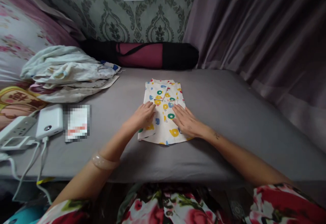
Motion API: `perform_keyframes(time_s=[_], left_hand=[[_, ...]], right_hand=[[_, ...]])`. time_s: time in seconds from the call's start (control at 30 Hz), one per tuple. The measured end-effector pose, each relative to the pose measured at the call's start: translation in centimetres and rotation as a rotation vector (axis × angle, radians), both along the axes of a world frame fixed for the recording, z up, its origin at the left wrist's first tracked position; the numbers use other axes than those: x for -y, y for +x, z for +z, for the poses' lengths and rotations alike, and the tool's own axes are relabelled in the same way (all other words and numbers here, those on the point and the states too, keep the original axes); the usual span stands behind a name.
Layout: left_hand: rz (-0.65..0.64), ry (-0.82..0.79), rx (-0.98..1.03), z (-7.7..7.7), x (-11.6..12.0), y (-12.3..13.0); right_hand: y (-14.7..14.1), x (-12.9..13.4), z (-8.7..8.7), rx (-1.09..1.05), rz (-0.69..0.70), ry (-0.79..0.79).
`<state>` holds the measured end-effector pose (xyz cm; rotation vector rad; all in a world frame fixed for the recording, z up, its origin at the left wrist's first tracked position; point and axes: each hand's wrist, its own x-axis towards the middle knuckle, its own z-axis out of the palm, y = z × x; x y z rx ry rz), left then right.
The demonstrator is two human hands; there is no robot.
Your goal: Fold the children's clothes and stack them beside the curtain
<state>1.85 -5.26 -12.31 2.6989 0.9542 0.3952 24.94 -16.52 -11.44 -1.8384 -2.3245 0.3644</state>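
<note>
A small white shirt [163,129] printed with yellow, green, blue and red figures lies partly folded on the grey bed sheet [219,101]. Its short sleeves are turned inward near the top, and the sides look folded in. On the shirt's left edge rests my left hand [145,113], its fingers bent and their tips on the cloth; whether they pinch the fabric I cannot make out. My right hand [187,120] lies flat on the right side, fingers stretched out and spread a little.
At left are a heap of pale cloths [68,71], a white power bank [50,120], a power strip [16,129] with cables and a blurred packet [77,123]. A long black and maroon bag [140,55] lies along the wall. Curtains [244,30] hang at right.
</note>
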Motion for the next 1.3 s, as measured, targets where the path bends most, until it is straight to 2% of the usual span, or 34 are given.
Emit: perform_keyframes(time_s=[0.2,0.3,0.43,0.6,0.7,0.8,0.9,1.0,1.13,1.3], left_hand=[[-0.004,-0.056,-0.158,-1.3,4.6,-0.1],[0.017,-0.056,-0.185,-1.2,5.7,-0.3],[-0.001,0.027,-0.154,-0.4,7.4,-0.7],[-0.041,0.067,-0.171,-1.7,9.4,-0.7],[-0.052,0.062,-0.18,-1.9,9.5,-0.7],[-0.108,0.025,-0.158,-1.0,9.0,-1.4],[-0.111,0.001,-0.106,0.3,8.3,-3.4],[-0.088,-0.012,-0.08,0.8,7.4,-6.2],[-0.146,-0.031,-0.042,0.4,6.5,-8.6],[-0.24,-0.007,-0.029,0.7,6.3,-8.4]], right_hand=[[-0.8,2.1,-1.6,0.009,0.054,0.025],[-1.4,2.6,-1.2,0.011,0.067,0.021],[-2.5,4.2,-0.7,0.013,0.132,0.082],[-3.6,5.5,-1.2,-0.005,0.206,0.053],[-3.5,5.5,-1.1,-0.03,0.201,0.036],[-2.7,5.4,-0.1,-0.092,0.222,0.024],[-0.8,5.8,1.2,-0.146,0.17,0.076],[1.8,6.6,1.9,-0.184,0.084,0.145],[4.1,7.6,1.6,-0.212,0.09,0.145],[4.4,8.0,0.5,-0.135,0.148,0.187]])
